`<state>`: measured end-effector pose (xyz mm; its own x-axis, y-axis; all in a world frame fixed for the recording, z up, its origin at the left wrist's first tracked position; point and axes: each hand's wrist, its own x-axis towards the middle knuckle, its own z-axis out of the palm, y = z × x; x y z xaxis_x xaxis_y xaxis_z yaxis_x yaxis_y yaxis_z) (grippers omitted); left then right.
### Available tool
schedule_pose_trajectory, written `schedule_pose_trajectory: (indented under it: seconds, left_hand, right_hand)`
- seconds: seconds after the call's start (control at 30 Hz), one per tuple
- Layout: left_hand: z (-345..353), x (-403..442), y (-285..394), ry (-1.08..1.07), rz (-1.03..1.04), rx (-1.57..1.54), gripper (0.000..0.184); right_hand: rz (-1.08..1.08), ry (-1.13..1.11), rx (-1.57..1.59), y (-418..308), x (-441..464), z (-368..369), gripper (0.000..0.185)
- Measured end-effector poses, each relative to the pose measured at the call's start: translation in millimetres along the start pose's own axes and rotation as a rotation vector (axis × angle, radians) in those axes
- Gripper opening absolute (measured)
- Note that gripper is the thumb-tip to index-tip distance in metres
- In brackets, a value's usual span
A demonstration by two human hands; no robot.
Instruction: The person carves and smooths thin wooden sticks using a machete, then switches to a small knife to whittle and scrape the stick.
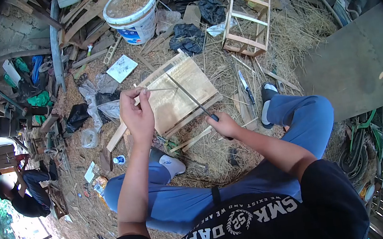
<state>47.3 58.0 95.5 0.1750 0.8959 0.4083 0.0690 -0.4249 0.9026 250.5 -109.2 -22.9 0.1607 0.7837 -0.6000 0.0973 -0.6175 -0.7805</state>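
Left hand (136, 112): pinching thin stick (160, 89).
Right hand (224, 124): gripping long tool (190, 94).
Stick: could slip, its right end seemingly unclamped.

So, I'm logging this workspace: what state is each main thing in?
left hand: closed on stick
right hand: closed on tool
stick: held, over board
tool: held, slanting across board
board: broad face up
knife: lying, blade bare
bucket: upright
frame: assembled, sides open
black bag: crumpled
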Motion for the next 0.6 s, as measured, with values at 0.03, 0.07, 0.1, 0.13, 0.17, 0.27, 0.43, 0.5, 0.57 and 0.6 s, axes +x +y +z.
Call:
schedule_pose_trajectory:
  seconds: [0.03,0.07,0.1,0.13,0.17,0.27,0.43,0.5,0.57,0.6]
  left_hand:
    - [-2,1,-1,-0.016,0.008,-0.003,0.006]
    - [-4,1,-4,-0.017,0.011,0.000,0.006]
    - [-2,-1,0,-0.033,0.011,0.039,0.006]
    - [0,-3,4,-0.045,0.009,0.076,0.005]
    - [1,-5,8,-0.056,0.018,0.093,0.005]
    - [2,-7,12,-0.070,0.030,0.063,0.006]
    - [-6,1,-1,-0.088,0.070,0.084,0.008]
    - [-6,-1,-1,-0.081,0.020,0.056,0.008]
    - [-7,-1,1,-0.109,0.042,0.059,0.008]
    - [-8,-3,1,-0.113,0.035,0.061,0.008]
  right_hand:
    - [-0.006,0.002,0.004,-7,0,-2,0.047]
    - [0.017,-0.038,0.035,-14,1,-6,0.046]
    - [0.047,-0.081,0.062,-20,-1,-8,0.045]
    - [0.052,-0.086,0.057,-18,0,-5,0.045]
    - [-0.195,-0.023,-0.085,-15,0,-1,0.045]
    - [-0.585,0.055,-0.209,0,2,3,0.046]
    - [0.038,-0.029,-0.039,-27,-11,-10,0.044]
    - [-0.192,-0.008,-0.137,-19,-7,-5,0.043]
    - [-0.569,0.042,-0.250,-9,-2,-1,0.042]
    - [-0.562,0.040,-0.246,-4,-2,1,0.042]
